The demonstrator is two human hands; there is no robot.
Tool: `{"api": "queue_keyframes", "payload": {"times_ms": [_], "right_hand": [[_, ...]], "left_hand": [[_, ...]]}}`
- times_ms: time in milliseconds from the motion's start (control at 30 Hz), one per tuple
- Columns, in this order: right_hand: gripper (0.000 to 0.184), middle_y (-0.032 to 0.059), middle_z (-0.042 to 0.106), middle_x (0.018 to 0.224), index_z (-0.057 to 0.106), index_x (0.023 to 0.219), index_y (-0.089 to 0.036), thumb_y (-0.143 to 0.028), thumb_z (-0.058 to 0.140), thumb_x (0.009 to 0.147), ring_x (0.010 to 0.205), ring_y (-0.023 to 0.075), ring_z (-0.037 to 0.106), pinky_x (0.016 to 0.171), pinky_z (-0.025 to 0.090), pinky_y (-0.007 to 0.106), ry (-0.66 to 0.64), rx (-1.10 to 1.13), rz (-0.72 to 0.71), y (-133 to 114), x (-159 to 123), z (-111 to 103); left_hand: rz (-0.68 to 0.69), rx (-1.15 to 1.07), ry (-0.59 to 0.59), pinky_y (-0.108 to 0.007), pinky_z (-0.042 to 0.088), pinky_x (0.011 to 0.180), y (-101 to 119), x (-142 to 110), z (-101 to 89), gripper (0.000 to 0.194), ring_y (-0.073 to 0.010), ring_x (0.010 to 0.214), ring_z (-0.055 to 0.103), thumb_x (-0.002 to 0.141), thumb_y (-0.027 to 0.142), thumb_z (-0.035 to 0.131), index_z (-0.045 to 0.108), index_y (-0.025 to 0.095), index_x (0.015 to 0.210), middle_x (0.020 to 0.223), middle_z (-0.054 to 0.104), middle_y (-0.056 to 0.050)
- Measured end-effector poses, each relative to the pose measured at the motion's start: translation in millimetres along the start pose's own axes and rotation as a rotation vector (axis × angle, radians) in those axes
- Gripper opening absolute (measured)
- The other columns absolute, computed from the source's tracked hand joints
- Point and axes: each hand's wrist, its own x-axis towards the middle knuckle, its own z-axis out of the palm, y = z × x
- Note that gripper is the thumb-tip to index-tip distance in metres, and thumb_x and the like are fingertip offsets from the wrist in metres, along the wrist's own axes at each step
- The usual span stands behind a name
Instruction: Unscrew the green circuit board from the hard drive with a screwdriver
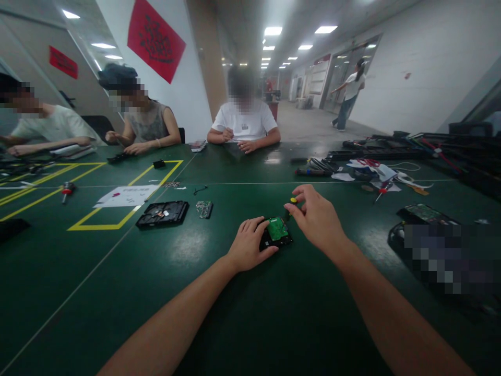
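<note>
A hard drive (277,230) with a green circuit board on its upper face lies on the green table in front of me. My left hand (250,243) grips its left side, fingers across the far edge and thumb along the near one. Just above the drive's right end, my right hand (317,219) pinches a small screwdriver (293,201) with a yellow-capped handle between thumb and fingers. The tool points down towards the board's right edge; its tip is too small to make out.
Left of the drive lie a small circuit board (204,209) and a black plastic case (162,214). Farther off is a red-handled screwdriver (68,190). Cables (319,167) and dark equipment (426,214) lie to the right. Across the table sits a person in white (243,122); others sit at left.
</note>
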Motion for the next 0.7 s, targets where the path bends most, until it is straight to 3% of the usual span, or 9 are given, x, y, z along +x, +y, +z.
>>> {"api": "queue_keyframes", "payload": {"times_ms": [167, 367, 533, 700], "right_hand": [[0.018, 0.0117, 0.069, 0.106, 0.060, 0.106, -0.022, -0.038, 0.056, 0.102, 0.091, 0.0265, 0.067, 0.078, 0.049, 0.037, 0.013, -0.163, -0.083, -3.8, -2.6, 0.6], [0.019, 0.0110, 0.072, 0.116, 0.061, 0.117, -0.020, -0.022, 0.054, 0.100, 0.084, 0.0228, 0.069, 0.080, 0.050, 0.037, -0.053, -0.127, -0.134, -5.1, -3.6, -3.6], [0.023, 0.0138, 0.072, 0.119, 0.063, 0.119, -0.018, -0.019, 0.050, 0.101, 0.099, 0.0282, 0.070, 0.080, 0.051, 0.038, -0.064, -0.240, -0.150, -8.0, -4.2, -4.8], [0.023, 0.0138, 0.070, 0.120, 0.065, 0.120, -0.020, -0.021, 0.050, 0.102, 0.103, 0.0283, 0.070, 0.079, 0.052, 0.037, -0.062, -0.258, -0.162, -9.2, -4.8, -6.9]], "left_hand": [[-0.004, 0.116, 0.035, -0.061, 0.018, 0.127, 9.3, -3.7, 1.2, 0.081, -0.0378, 0.151, 0.035, 0.093, 0.062, 0.061, 0.037, 0.019, 0.157, 0.160, 0.042, -0.018], [-0.049, 0.153, 0.011, -0.061, 0.023, 0.125, 15.4, -1.1, -2.0, 0.090, -0.0407, 0.153, 0.032, 0.089, 0.067, 0.063, 0.030, 0.022, 0.160, 0.166, 0.035, -0.018], [-0.064, 0.085, -0.014, -0.059, 0.035, 0.118, 20.6, 12.4, 4.9, 0.090, -0.0398, 0.149, 0.040, 0.091, 0.066, 0.062, 0.026, 0.026, 0.162, 0.166, 0.034, -0.017], [-0.091, 0.061, 0.028, -0.062, 0.027, 0.123, 19.7, 6.6, 10.7, 0.093, -0.0410, 0.150, 0.037, 0.086, 0.070, 0.065, 0.033, 0.025, 0.161, 0.162, 0.038, -0.017]]}}
